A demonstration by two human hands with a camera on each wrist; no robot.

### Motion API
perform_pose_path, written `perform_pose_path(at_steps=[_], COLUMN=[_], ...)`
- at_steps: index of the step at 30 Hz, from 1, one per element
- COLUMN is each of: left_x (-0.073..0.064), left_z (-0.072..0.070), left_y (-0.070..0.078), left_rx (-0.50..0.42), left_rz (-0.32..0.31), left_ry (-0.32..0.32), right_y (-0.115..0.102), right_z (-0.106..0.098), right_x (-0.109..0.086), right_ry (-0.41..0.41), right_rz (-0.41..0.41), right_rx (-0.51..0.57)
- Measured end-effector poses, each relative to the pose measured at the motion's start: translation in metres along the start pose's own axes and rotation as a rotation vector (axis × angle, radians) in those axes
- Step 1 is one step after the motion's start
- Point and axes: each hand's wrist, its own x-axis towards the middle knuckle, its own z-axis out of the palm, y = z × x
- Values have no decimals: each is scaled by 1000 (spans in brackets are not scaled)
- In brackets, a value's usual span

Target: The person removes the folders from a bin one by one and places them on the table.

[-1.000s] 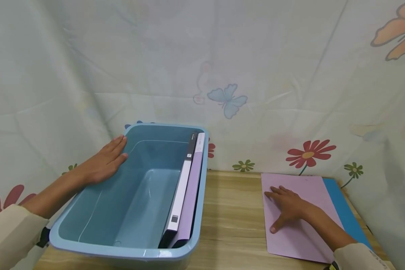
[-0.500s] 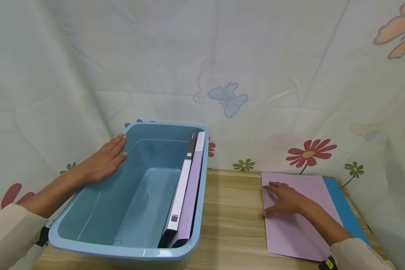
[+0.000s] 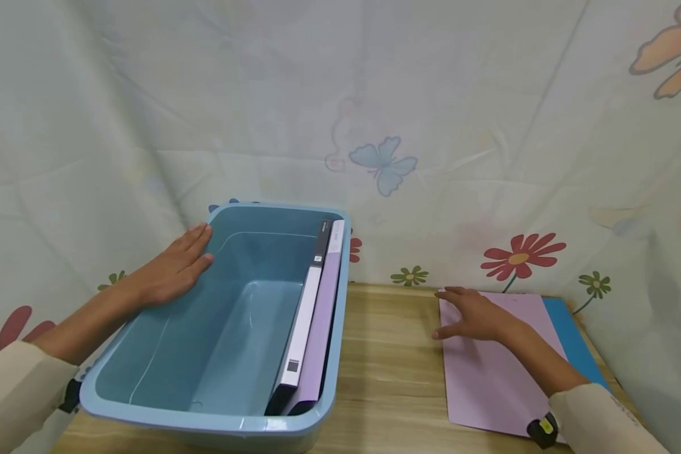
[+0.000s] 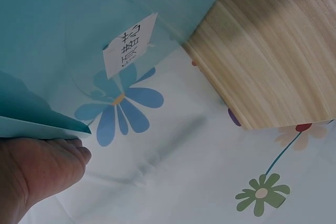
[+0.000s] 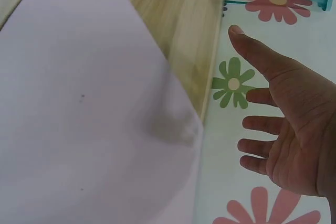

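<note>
My left hand (image 3: 173,268) rests on the left rim of a light blue plastic tub (image 3: 340,328), its fingers lying straight along the edge. In the left wrist view that hand (image 4: 44,174) sits under the tub's lip. Upright against the tub's right wall stand a folder with a white and black spine (image 3: 302,334) and a purple folder (image 3: 323,315). Over the left edge of a flat purple folder (image 3: 488,384) hovers my right hand (image 3: 473,315), fingers spread and holding nothing. The right wrist view has the open palm (image 5: 299,129) beside the pale folder (image 5: 94,129).
A blue strip (image 3: 579,347) runs along the flat folder's right side. Wooden tabletop (image 3: 391,366) lies between tub and folder. A flower-printed cloth (image 3: 261,113) hangs behind and at both sides. A handwritten white label (image 4: 130,45) is on the tub's outer side.
My right hand has moved left and away from me across the flat purple folder to its left edge. The left hand, tub and folders stay in place.
</note>
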Motion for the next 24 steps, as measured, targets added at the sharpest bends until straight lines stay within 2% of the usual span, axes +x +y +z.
perform_pose_path(at_steps=[7,15,24], left_x=[1,1,0], left_z=[1,1,1], left_y=[0,0,1], left_rx=[1,-2,-6], left_rz=[1,5,1], left_ry=[4,7,7], right_y=[-10,-22,-36], right_z=[-9,-21,-32], right_x=[10,20,31], right_ry=[2,10,38], right_rz=[2,-46,-63], right_rx=[6,5,31])
